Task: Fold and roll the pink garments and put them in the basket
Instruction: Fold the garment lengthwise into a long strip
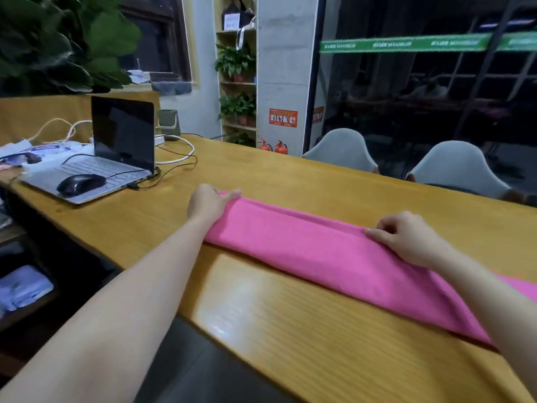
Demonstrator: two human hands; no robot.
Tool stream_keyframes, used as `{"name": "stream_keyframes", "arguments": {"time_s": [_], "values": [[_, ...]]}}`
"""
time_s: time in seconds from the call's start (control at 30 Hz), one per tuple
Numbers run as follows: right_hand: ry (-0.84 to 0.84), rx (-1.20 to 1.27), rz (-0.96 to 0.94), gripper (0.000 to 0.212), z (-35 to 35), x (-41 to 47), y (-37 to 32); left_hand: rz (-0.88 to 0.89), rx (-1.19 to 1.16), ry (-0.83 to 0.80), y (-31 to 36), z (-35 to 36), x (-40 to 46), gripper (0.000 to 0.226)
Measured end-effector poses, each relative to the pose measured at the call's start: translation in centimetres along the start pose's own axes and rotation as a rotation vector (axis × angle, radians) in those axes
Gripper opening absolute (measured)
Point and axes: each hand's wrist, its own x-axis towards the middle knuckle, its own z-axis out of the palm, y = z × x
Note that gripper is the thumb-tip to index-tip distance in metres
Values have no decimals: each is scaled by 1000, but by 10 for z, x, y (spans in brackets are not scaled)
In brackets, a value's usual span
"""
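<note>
On the wooden table (290,175), a pink garment (319,257) lies folded into a long band running from far left to near right. The left hand (207,203) grips its far-left end, fingers curled over the fabric edge. The right hand (406,237) pinches the far fold line further right, apparently between thumb and fingertips, though the contact is partly hidden. A laptop (116,152) with a mouse (80,184) sits well apart, far left.

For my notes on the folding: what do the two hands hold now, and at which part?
Both hold the pink garment: the left hand grips its far left end, the right hand pinches its far edge.
</note>
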Motion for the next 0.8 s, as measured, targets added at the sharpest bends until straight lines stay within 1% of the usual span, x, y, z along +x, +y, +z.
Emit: {"name": "stream_keyframes", "arguments": {"time_s": [0.07, 0.17, 0.3, 0.4, 0.6, 0.73, 0.8], "values": [[7, -16, -8, 36, 22, 4, 19, -8, 127, 10, -4, 15, -1, 68], [133, -88, -54, 36, 44, -2, 33, 19, 220, 26, -7, 24, 1, 67], [123, -74, -87, 33, 47, 0, 35, 79, 304, -63, -12, 22, 6, 60], [134, -53, -90, 34, 48, 1, 37, 109, 277, -96, -14, 20, 6, 52], [143, -36, -114, 32, 45, -2, 34, 122, 202, -77, -17, 17, 3, 42], [166, 65, -153, 29, 18, 14, 36, 98, 168, -40, -18, 18, 4, 45], [141, 51, -162, 30, 16, 24, 40, 84, 164, -27, -18, 19, 5, 46]]}}
